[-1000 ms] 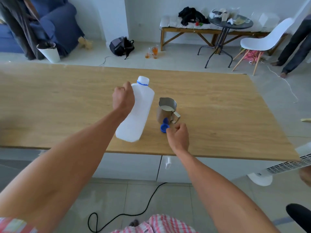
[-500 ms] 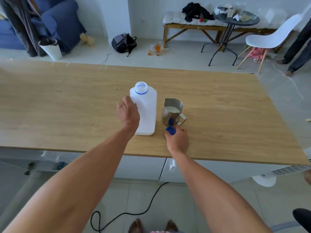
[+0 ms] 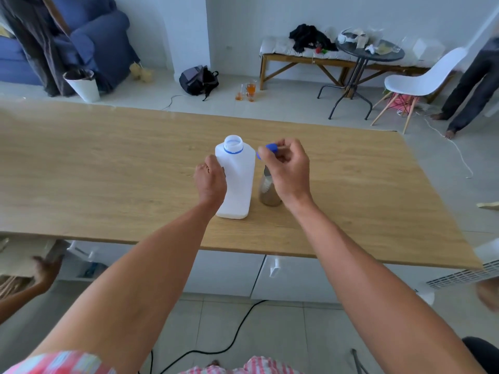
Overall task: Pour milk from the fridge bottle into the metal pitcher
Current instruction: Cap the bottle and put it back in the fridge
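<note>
The white milk bottle [image 3: 235, 182] stands upright on the wooden table [image 3: 108, 163], its long axis vertical and its open mouth [image 3: 233, 142] facing up. The left hand [image 3: 210, 181] grips the bottle's left flank at mid-height, fingers curled round the body. The right hand [image 3: 287, 170] is raised to the right of the bottle's neck and pinches the blue cap [image 3: 267, 150] between thumb and fingertips; the remaining fingers are loosely curled.

The relation that governs the coming move, judged from the scene, is cap to mouth: the cap lies just beside the neck, to its right and about level with the rim, and appears tilted rather than square to it. The right hand is the nearer to the mouth. To seat the cap it would have to travel leftward and turn flat over the vertical neck.

The metal pitcher [image 3: 267, 191] stands on the table just right of the bottle, close to it but whether touching cannot be told; the right hand and wrist hide its upper part, so its contents are not visible. It sits under the raised hand, a hazard for a dropped wrist.

The bottle stands well inside the table's near edge, with bare wood to its left and beyond it.
</note>
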A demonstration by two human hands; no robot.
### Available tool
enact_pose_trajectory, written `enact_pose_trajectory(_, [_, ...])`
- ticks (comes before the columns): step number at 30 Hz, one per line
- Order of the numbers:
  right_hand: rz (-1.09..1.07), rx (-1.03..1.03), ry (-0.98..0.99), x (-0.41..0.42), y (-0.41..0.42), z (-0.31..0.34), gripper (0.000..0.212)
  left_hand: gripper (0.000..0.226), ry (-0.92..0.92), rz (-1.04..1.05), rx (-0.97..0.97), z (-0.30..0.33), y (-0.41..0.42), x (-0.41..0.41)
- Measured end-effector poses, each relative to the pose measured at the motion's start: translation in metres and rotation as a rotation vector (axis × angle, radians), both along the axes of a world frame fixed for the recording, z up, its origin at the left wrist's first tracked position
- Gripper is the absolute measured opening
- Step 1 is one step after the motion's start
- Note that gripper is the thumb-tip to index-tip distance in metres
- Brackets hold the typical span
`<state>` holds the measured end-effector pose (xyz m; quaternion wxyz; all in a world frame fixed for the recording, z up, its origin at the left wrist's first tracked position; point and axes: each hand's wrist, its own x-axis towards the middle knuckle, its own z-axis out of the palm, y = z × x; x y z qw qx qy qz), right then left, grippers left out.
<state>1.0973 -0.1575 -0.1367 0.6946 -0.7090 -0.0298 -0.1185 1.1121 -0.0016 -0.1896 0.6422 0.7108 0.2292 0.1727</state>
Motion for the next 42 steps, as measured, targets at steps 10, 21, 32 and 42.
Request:
enact_pose_trajectory(10, [0.330,-0.624,-0.093,0.038,0.024,0.026,0.052,0.040,0.019,-0.077,0.000,0.000,0.007,0.000])
enact_pose_trajectory(21, [0.663,-1.374,-0.116,0.067,0.034,0.093,0.046,0.057,-0.021,-0.163,-0.098,0.001,0.010,0.002])
enact_pose_trajectory(32, [0.374,-1.552,-0.107,0.063,0.058,0.090,0.047,0.058,-0.010,-0.143,-0.076,0.000,0.009,0.002])
enact_pose_trajectory(42, [0.243,-1.530,-0.047,0.062,0.056,0.072,0.070,0.043,-0.012,-0.137,-0.041,-0.002,0.009,0.001])
